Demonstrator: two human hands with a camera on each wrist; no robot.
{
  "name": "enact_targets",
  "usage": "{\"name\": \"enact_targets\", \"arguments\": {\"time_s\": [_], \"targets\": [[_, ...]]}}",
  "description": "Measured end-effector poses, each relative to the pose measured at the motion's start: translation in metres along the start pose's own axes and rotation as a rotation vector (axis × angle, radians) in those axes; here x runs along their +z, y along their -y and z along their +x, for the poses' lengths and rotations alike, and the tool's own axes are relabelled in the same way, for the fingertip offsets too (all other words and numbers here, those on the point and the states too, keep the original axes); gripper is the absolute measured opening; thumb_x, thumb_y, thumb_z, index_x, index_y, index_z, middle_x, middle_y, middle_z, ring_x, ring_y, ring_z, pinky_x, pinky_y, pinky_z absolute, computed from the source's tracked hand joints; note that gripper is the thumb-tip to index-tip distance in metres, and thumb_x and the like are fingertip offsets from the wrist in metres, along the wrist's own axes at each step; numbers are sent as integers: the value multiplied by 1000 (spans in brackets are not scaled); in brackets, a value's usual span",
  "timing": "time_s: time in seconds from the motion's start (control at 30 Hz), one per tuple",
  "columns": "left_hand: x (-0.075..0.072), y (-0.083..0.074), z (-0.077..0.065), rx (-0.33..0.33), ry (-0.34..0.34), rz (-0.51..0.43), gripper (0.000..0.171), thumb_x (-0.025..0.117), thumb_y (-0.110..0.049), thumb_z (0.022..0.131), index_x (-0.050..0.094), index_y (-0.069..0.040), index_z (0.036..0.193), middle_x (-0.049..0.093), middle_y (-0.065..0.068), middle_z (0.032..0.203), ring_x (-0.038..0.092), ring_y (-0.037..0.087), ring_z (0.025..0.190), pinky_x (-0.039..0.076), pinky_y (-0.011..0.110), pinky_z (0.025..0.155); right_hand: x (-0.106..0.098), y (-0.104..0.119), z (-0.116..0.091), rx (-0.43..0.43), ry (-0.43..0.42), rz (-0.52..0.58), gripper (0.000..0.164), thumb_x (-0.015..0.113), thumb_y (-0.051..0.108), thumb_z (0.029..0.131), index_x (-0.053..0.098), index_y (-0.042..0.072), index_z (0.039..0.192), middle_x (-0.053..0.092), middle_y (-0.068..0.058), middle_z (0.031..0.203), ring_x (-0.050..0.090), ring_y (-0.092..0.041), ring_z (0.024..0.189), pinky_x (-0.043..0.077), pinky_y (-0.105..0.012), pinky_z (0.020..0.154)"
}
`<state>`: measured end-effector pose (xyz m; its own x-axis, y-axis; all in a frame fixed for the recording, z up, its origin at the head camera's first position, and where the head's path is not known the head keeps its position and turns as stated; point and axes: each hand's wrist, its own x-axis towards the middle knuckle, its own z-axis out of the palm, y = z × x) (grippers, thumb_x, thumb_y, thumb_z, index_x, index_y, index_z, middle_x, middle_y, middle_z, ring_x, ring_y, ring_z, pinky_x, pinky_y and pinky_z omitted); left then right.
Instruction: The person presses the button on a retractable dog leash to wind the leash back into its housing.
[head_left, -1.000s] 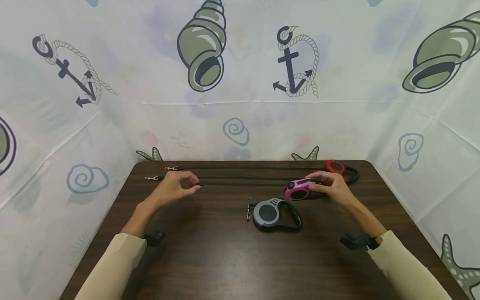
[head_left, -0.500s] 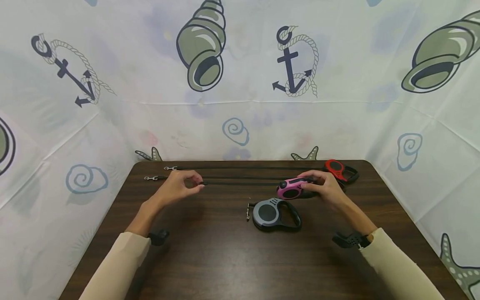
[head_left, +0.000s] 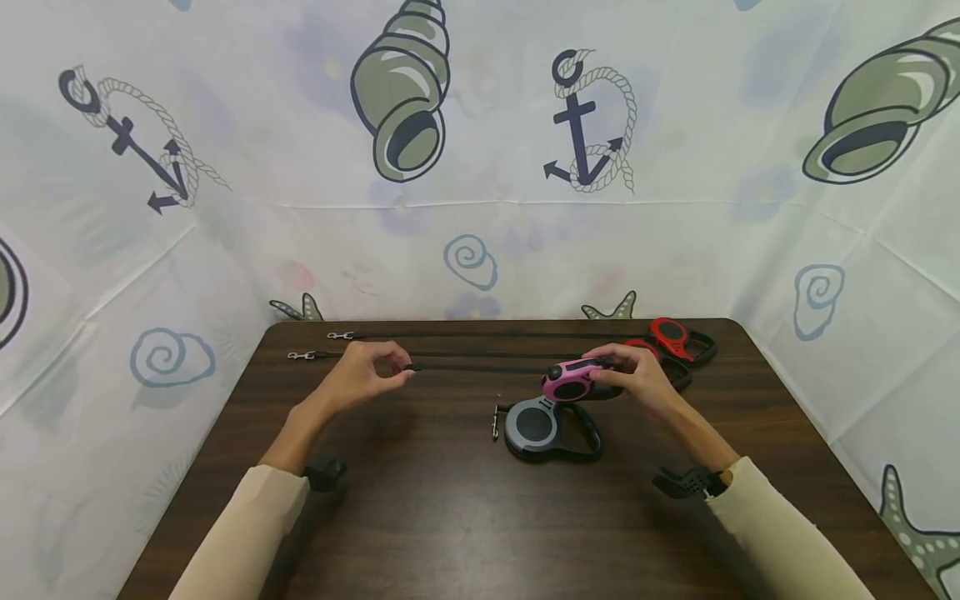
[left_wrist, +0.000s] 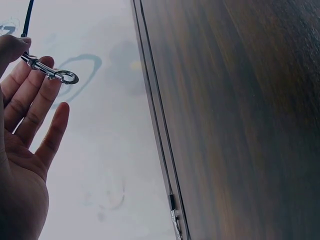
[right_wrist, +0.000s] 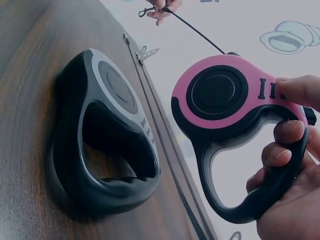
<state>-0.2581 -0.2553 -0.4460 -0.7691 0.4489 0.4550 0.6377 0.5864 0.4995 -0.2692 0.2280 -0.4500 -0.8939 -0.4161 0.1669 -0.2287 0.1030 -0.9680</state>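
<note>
The left hand (head_left: 358, 375) pinches the end of a black cord (head_left: 480, 367) between thumb and forefinger; a silver clip (left_wrist: 43, 66) projects past the pinch, before the remaining fingers, which are extended, the little finger set apart. The fingers of the right hand (head_left: 645, 379) curl round the handle (right_wrist: 233, 214) of a pink leash (head_left: 568, 381), held above the counter (head_left: 480, 517); the cord runs from it to the left fingers. A grey leash (head_left: 534, 425) rests nearer the person than the right fingers. Two red leashes (head_left: 670, 333) lie beyond these, partly hidden, their straps (head_left: 480, 356) passing behind the left fingers.
</note>
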Motion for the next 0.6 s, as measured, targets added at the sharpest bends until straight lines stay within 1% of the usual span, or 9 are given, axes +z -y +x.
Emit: {"name": "enact_targets", "arguments": {"time_s": [0.07,0.13,0.27,0.37,0.47,0.6], "targets": [[1,0,0,5,-3,-3,14,86,-8,86,74,-11,93,73,-7,81,68,12,74,57,36,69,2,0,1,3,3,7,31,71,5,98,67,-8,127,75,-1,110,67,-18,89,59,-31,78],[2,-1,0,7,-7,-11,14,86,-8,86,74,-11,93,73,-7,81,69,15,73,57,38,69,4,0,1,8,4,13,32,72,5,98,67,-8,127,74,-1,111,67,-17,90,59,-31,79],[5,-3,2,26,-17,-24,14,86,-7,86,75,-10,93,73,-6,81,71,20,74,58,39,70,6,0,2,21,2,17,35,73,5,97,66,-8,128,75,-2,110,67,-17,90,59,-33,78],[7,-4,4,36,-21,-25,14,86,-7,86,75,-10,93,73,-5,82,69,16,74,59,44,71,9,0,3,28,2,9,36,73,6,97,66,-8,129,75,-2,110,67,-19,90,59,-34,79],[8,-6,6,26,-17,-32,13,86,-8,86,75,-10,94,73,-5,82,67,11,75,59,51,72,11,0,3,26,3,4,36,73,8,97,66,-8,129,75,-2,110,66,-20,90,58,-34,80],[9,-8,8,14,-7,-53,13,85,-7,87,74,-10,95,73,-4,84,67,11,77,59,54,74,14,0,3,16,4,7,36,73,8,98,66,-8,130,74,-3,111,65,-21,91,59,-34,81]]}}
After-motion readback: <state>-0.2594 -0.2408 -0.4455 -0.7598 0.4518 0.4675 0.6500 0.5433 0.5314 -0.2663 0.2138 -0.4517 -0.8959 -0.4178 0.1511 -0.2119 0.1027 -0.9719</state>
